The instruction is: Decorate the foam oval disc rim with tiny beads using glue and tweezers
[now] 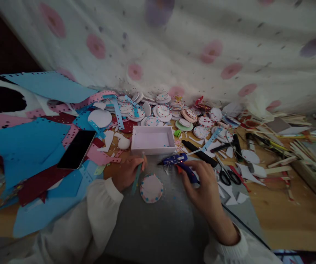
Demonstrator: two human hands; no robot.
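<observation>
My left hand [129, 172] pinches a narrow blue-green paper strip [136, 179], which slants down toward me. Just right of it, a round white disc [151, 188] with small red and blue dots round its rim lies flat on the grey mat [158, 227]. My right hand [203, 185] curls its thumb and fingers about the handle of a blue glue gun [175, 159]. The gun's nozzle points left, beyond the disc, and a small red light glows on its body. Behind both hands stands a shallow white box [153, 149].
Dotted discs [162, 113] are heaped along the back by a flowered curtain [158, 44]. A phone [77, 149] rests on blue, pink and red sheets [26, 141] at left. Scissors [229, 177], paper scraps and wooden sticks [306, 157] lie at right. A black cord [245, 223] runs toward me.
</observation>
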